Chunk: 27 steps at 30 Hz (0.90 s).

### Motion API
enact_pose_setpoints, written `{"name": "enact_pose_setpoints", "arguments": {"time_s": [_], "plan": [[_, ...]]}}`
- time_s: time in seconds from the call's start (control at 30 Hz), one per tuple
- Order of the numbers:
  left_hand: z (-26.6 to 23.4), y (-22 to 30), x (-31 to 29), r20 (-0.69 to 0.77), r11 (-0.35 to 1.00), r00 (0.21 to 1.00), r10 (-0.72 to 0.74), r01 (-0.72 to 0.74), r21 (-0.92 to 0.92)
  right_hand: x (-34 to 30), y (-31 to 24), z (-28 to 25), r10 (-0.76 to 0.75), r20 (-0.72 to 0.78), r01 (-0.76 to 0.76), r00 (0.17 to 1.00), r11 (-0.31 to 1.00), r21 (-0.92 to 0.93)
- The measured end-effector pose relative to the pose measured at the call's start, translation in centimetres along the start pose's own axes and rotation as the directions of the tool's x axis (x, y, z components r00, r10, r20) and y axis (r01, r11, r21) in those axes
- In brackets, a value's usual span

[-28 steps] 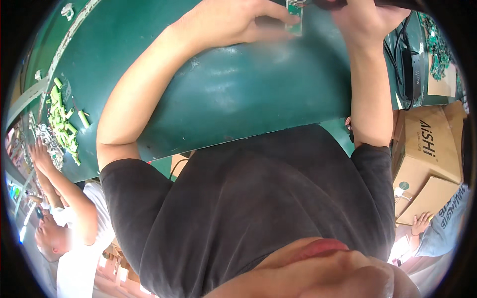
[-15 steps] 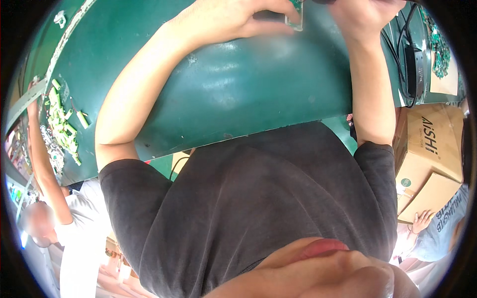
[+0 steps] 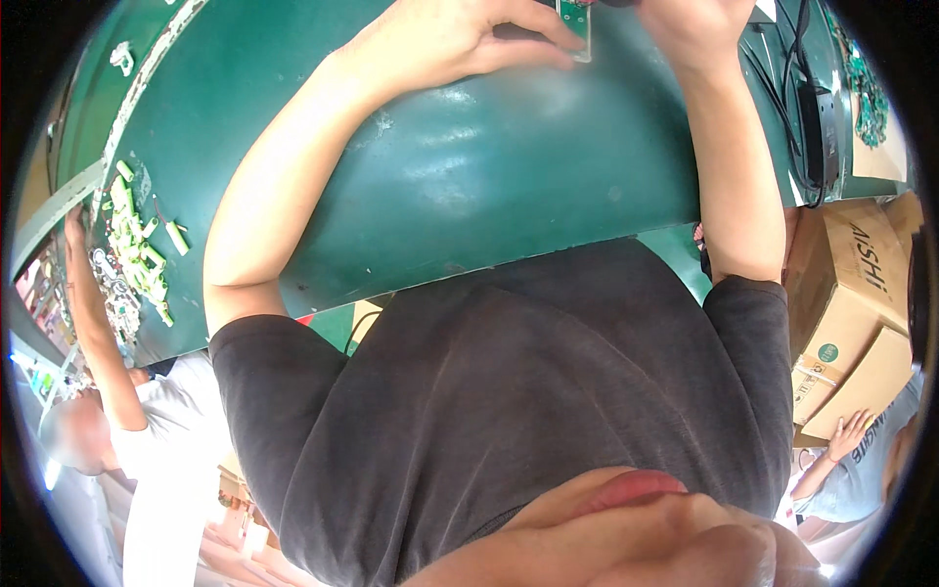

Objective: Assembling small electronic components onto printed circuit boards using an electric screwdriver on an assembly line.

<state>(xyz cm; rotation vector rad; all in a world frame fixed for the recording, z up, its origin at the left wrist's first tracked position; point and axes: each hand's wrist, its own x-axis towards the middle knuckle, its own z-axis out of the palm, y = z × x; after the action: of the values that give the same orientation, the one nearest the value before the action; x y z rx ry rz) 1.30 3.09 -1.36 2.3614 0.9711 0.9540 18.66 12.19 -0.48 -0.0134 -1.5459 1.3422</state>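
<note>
At the top edge, my left hand (image 3: 479, 39) pinches a small green circuit board (image 3: 575, 24) with a clear, pale rim between its thumb and fingers. The board's upper part runs out of the picture. Just right of it, my right hand (image 3: 696, 29) is raised over the table and looks curled closed, most of its fingers cut off by the top edge. A bit of something dark (image 3: 618, 3) shows between the board and this hand; what it is cannot be made out.
Several light-green cylinders (image 3: 147, 256) with wires lie on the green table (image 3: 489, 176) at left. A black power strip (image 3: 820, 137) with cables and a heap of green boards (image 3: 869, 108) sit at right. Cardboard boxes (image 3: 851, 293) stand beyond; people are at both sides.
My right hand has shifted slightly left and up. The board, still in my left hand, has moved a little to the left. At right, another person's hand and the box flap have shifted.
</note>
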Motion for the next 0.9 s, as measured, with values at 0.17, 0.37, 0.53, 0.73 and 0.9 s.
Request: {"name": "enact_pose_setpoints", "arguments": {"time_s": [0.17, 0.37, 0.53, 0.73, 0.9], "plan": [[0.0, 0.8, 0.5, 0.012, 1.0, 1.0, -0.018, 0.018, 0.019, 0.4, -1.5, -0.3, -0.068, -0.029, 0.067, 0.997, 0.997, -0.031], [0.8, -0.2, 0.4, -0.122, 0.987, 0.991, 0.06, -0.04, 0.158, 0.4, -1.4, -0.8, -0.192, 0.029, 0.191, 0.981, 0.98, 0.058], [-3.1, -2.4, 0.8, -0.422, 0.902, 0.896, -0.138, 0.289, 0.32, -1.6, 0.0, 0.9, 0.049, -0.121, -0.048, 0.991, 0.999, 0.011], [-13.3, -10.4, -0.5, -0.429, 0.757, 0.827, -0.363, 0.53, 0.382, -2.2, 2.7, 0.0, -0.173, 0.084, 0.191, 0.981, 0.933, -0.306], [-16.3, -18.3, 2.4, -0.403, 0.574, 0.81, -0.425, 0.586, 0.572, -1.8, 0.0, 2.1, 0.048, -0.2, -0.104, 0.979, 0.955, -0.279]]}}
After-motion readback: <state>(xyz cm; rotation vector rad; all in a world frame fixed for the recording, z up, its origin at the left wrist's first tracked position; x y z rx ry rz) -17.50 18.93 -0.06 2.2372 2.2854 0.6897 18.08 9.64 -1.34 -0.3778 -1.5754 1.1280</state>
